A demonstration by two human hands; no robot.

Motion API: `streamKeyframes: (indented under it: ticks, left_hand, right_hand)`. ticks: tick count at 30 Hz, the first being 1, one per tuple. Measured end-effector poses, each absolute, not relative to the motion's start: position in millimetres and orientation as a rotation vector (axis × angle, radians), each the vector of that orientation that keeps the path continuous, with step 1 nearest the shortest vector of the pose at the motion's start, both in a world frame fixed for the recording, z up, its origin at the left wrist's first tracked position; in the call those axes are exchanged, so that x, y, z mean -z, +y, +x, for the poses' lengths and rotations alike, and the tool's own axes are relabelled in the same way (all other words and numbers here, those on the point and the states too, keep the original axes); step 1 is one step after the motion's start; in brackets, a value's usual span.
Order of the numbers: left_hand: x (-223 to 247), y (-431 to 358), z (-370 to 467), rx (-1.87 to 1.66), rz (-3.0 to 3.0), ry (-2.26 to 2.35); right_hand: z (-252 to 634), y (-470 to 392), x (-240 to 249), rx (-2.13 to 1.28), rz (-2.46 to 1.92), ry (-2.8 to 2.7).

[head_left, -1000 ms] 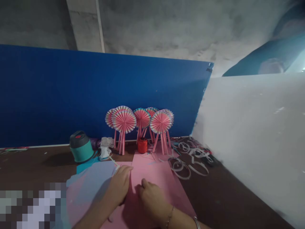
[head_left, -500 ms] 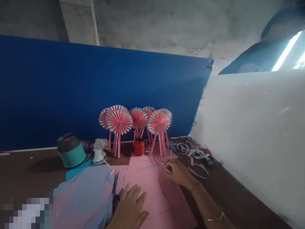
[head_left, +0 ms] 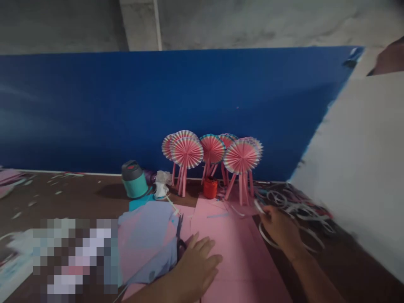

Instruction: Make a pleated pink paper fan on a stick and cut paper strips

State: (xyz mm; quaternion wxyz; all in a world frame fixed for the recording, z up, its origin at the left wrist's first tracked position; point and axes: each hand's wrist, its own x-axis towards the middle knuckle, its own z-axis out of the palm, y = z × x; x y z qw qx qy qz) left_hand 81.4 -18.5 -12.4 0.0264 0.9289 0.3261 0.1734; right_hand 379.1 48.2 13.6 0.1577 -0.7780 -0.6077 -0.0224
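My left hand [head_left: 197, 269] lies with fingers spread on the large pink paper [head_left: 233, 252], beside dark scissors [head_left: 179, 235]. To the right, my right hand [head_left: 279, 227] is closed in a pinch on a white strip [head_left: 259, 207], over the paper's right edge. Folded round pink fans [head_left: 187, 153] on pink legs stand behind the paper, against the blue panel. Between them sits a small red container [head_left: 210, 187]. Left of my left hand is a pile of lilac and pink sheets [head_left: 147, 240].
A teal and black container [head_left: 134, 180] and crumpled white plastic [head_left: 161, 189] stand at the back left. Curled white strips [head_left: 303, 210] lie at the right, near a white panel [head_left: 369, 168]. A blue panel [head_left: 126, 105] closes the back. Part of a person shows at the upper right.
The view has turned right-to-left, so the things appear farther right. My right hand has lifted a white strip at the paper's edge. My left hand stays flat on the paper.
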Motion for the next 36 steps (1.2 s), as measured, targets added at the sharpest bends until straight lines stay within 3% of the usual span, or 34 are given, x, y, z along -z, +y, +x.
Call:
streamKeyframes:
  ticks: [5,11,18,21,25,29,36]
  left_hand:
    - [2.6,-18.4,84.5,-0.386,2.795,1.012]
    - [0.2,-13.4,85.5,-0.431,2.750,1.000]
    - [-0.1,31.4,107.9,-1.221,2.196,1.298]
    - [6.0,39.2,110.1,-1.406,2.149,1.360]
    - [12.2,31.8,106.4,-1.341,2.370,1.315]
    - [13.8,25.7,104.7,-1.242,2.531,1.204]
    - [25.3,29.2,104.5,-1.368,2.575,1.184]
  right_hand:
    - [381.9,55.0,-15.4,-0.056,-2.017,-1.522]
    - [340.5,47.9,-20.9,-0.875,-1.198,-1.163]
    - [308.5,36.5,-13.3,-1.216,-0.978,-1.292]
    - [301.6,33.4,-7.6,-1.215,-0.972,-1.409]
    - [292.5,30.1,-2.5,-1.099,-1.025,-1.578]
    - [285.8,24.8,-3.2,-0.854,-1.127,-1.800]
    - [289.4,25.5,-4.5,-0.440,-1.328,-2.024]
